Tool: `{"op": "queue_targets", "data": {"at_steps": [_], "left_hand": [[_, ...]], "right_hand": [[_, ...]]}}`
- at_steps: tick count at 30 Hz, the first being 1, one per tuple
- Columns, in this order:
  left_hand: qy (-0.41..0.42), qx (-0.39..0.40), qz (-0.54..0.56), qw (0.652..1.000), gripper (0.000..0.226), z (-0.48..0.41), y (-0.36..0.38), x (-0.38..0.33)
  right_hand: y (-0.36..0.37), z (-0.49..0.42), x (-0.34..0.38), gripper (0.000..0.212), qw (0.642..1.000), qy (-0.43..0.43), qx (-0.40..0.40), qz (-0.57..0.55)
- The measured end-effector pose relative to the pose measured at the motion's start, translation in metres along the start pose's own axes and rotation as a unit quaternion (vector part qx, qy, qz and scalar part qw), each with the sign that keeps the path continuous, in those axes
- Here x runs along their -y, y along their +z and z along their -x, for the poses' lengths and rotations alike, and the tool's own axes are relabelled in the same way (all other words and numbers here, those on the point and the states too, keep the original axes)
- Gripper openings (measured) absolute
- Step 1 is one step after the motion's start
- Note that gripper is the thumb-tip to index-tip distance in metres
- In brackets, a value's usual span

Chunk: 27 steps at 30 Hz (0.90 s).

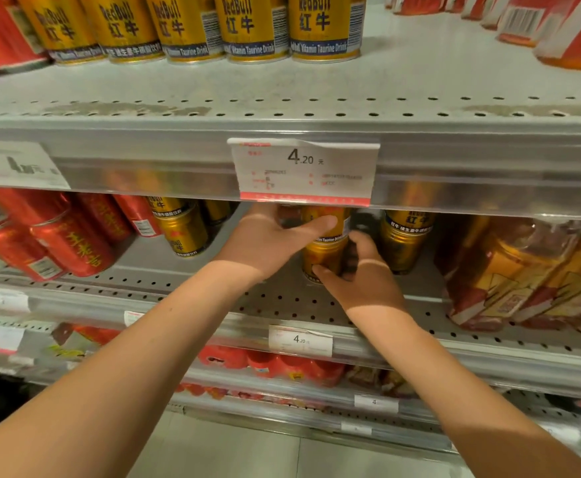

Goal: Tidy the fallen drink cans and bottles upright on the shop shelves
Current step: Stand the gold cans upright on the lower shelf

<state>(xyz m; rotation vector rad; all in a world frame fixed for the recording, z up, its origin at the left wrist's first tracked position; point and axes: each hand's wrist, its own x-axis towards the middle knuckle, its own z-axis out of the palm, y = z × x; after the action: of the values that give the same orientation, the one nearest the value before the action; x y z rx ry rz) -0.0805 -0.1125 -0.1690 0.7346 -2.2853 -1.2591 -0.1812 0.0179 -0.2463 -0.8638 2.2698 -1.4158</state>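
On the middle shelf (282, 301) stands a gold Red Bull can (325, 251), upright between both my hands. My left hand (268, 241) grips its upper part, thumb across the front. My right hand (358, 274) holds its lower right side, thumb at the base. Its top is hidden behind the price rail. Another gold can (404, 241) stands upright just to the right. To the left, a gold can (185, 232) leans tilted, and several red cans (71, 246) lie on their sides.
The top shelf (316, 108) carries a row of upright gold cans (254, 25) and red cartons (575, 32). A price tag (304, 170) hangs on its rail. Wrapped multipacks (523, 277) fill the middle shelf's right. Red packs (282, 367) sit on the lower shelf.
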Motion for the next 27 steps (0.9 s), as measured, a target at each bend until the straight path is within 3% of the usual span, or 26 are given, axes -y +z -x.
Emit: {"op": "queue_targets", "data": {"at_steps": [4,8,13,16,19,23,27], "left_hand": [[0.012,-0.051,-0.021,0.998,0.060,0.004,-0.006,0.008],[-0.003,-0.053,-0.028,0.998,0.065,0.013,-0.020,0.021],[-0.074,-0.115,-0.095,0.986,0.006,0.037,-0.059,0.062],[-0.107,-0.178,-0.145,0.967,0.005,0.045,-0.089,0.084],[-0.121,-0.208,-0.135,0.961,0.022,0.041,-0.114,0.101],[-0.103,-0.125,-0.120,0.980,0.054,0.019,-0.132,0.124],[-0.046,-0.080,-0.117,0.989,0.057,0.004,-0.140,0.146]], "right_hand": [[0.011,-0.002,0.009,0.068,0.999,-0.015,0.007,0.029],[0.028,-0.007,0.018,0.069,0.999,-0.019,0.014,0.035],[0.043,-0.008,0.029,0.068,0.998,-0.027,0.025,0.045],[0.055,-0.012,0.038,0.071,0.998,-0.028,0.027,0.058],[0.069,-0.016,0.048,0.073,0.998,-0.025,0.022,0.057],[0.091,-0.015,0.057,0.067,0.999,-0.023,0.013,0.047],[0.113,-0.015,0.063,0.074,0.998,-0.004,-0.010,0.056]]}}
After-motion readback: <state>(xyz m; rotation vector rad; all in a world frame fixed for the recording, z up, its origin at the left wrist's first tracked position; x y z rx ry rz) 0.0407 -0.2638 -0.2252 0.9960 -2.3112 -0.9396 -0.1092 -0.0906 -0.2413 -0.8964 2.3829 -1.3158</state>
